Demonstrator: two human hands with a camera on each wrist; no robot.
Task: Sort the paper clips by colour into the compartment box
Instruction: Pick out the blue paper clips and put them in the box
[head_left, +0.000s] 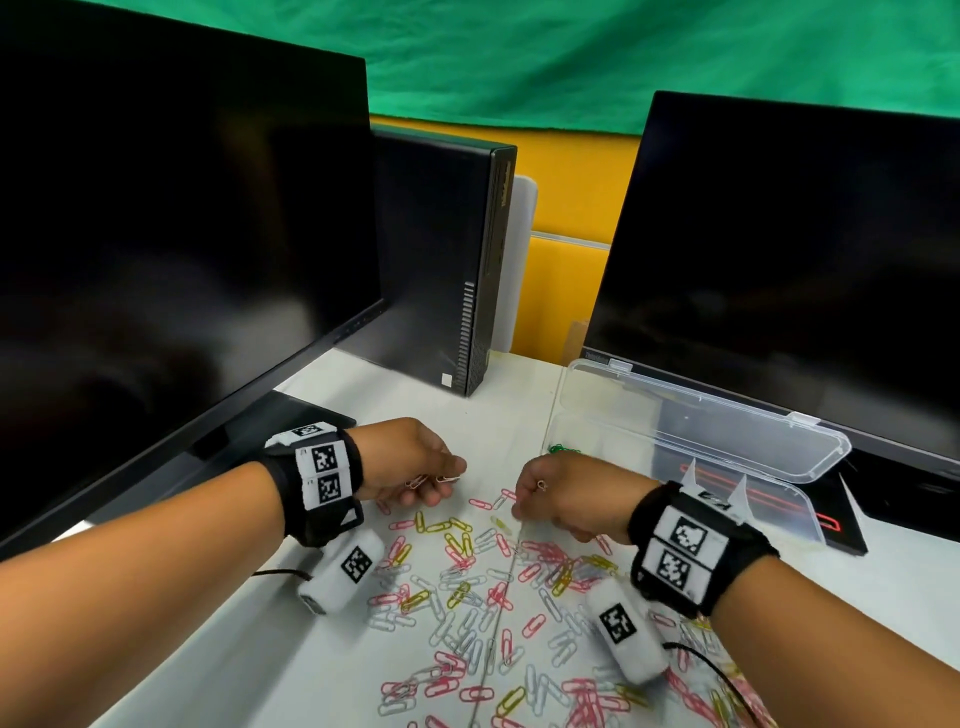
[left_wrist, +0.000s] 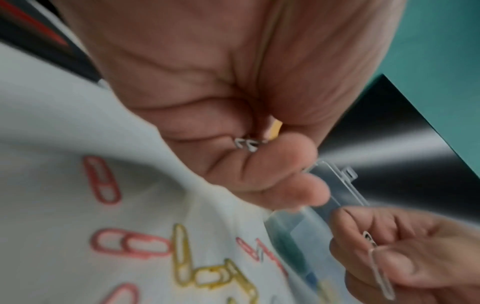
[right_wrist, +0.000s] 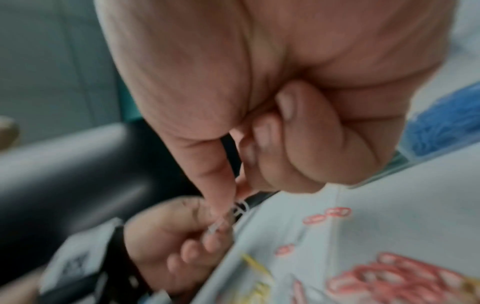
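Note:
Pink, yellow and white paper clips (head_left: 498, 582) lie scattered over the white table. My left hand (head_left: 447, 475) hovers at the pile's far edge, fingers curled round a few white clips (left_wrist: 246, 144). My right hand (head_left: 519, 501) is just to its right and pinches one white clip (left_wrist: 379, 273) between thumb and finger. The two hands are a short gap apart. The clear compartment box (head_left: 727, 499) lies open beyond my right hand, with green clips (head_left: 558, 448) in one near compartment. Blue clips (right_wrist: 446, 127) show in the right wrist view.
Two dark monitors (head_left: 156, 234) (head_left: 789, 260) stand left and right, with a black computer case (head_left: 447, 260) between them at the back. The box's lid (head_left: 675, 415) leans open under the right monitor. Thin black cables (head_left: 711, 670) run off the wrist cameras across the table.

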